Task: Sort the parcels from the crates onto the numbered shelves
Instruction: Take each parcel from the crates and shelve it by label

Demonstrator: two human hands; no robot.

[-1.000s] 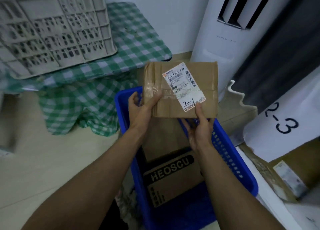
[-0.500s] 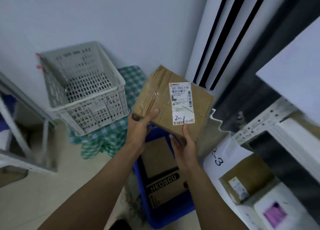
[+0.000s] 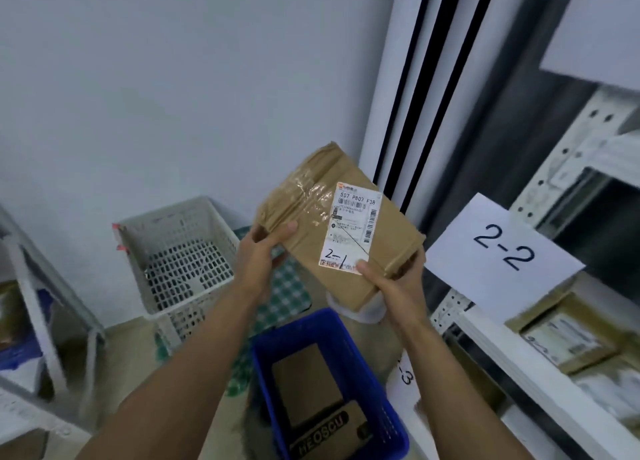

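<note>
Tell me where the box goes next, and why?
Probably lift the box higher, toward a shelf above. The left hand and right hand hold it, its label says 2-1, and the 2-2 sign hangs beside it with the 2-3 sign lower, so 2-1 likely sits higher.

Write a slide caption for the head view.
Left hand and right hand hold a taped parcel marked 2-1 above a blue crate, beside shelf sign 2-2.
</note>
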